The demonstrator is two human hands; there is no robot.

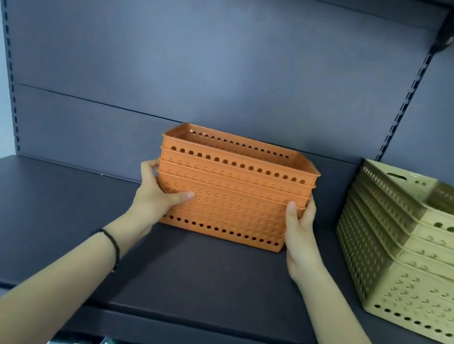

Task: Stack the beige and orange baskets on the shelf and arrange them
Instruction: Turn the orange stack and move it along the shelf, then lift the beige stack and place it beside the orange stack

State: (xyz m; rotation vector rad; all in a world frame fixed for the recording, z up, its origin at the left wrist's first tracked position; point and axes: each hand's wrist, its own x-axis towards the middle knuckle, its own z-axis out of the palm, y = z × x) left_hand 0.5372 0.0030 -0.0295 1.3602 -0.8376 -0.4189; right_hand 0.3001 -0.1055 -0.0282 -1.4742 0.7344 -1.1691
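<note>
The left hand (157, 193) and right hand (298, 227) are clamping their fingers (183, 194) on the ends of the orange baskets (232, 202), sitting on the shelf (32, 230) left of the beige baskets (414, 261). Pushing rightward too hard could be knocking those off the front edge; a grey slotted panel (209, 50) is rising behind them

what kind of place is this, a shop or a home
Likely a shop or stockroom: a dark metal shelf with slotted uprights, and nested stacks of identical orange baskets and beige baskets, like stock on display.
</note>
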